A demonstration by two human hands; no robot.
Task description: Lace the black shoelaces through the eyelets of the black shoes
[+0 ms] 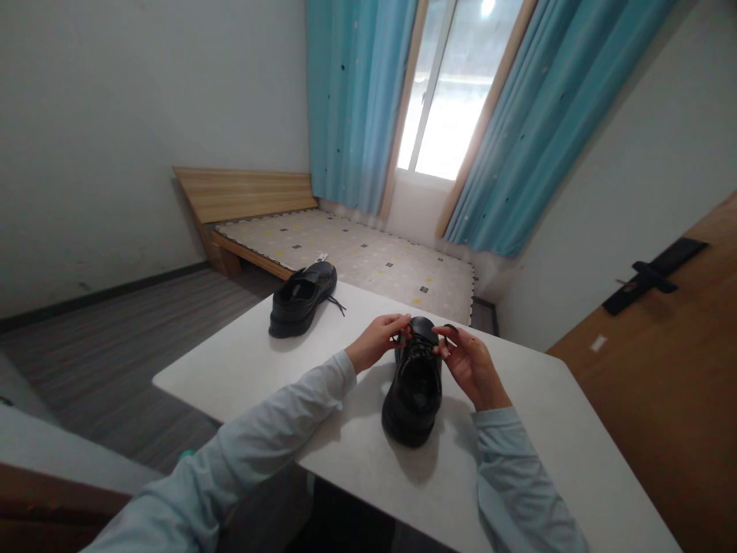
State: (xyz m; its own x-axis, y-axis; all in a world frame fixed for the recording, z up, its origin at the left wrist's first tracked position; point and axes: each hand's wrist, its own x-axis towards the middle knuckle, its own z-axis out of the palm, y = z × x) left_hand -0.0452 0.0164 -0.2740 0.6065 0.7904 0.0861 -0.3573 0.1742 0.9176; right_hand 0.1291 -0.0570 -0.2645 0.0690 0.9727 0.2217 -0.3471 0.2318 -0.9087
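Note:
A black lace-up shoe [411,399] stands on the white table [357,430], its toe pointing away from me and its heel nearest. At the left of its lacing, my left hand [383,340] pinches a black shoelace [415,349] between closed fingers. My right hand [464,357] is at the right side of the lacing, with a dark loop of lace between thumb and forefinger. A second black shoe [302,299] sits apart on the table's far left, one lace hanging loose beside it.
Beyond the table is a bed [368,250] with a patterned mattress and a wooden headboard [247,192]. Blue curtains [362,100] flank a bright window [449,107]. To the right is a wooden door [662,369] with a black handle [653,276].

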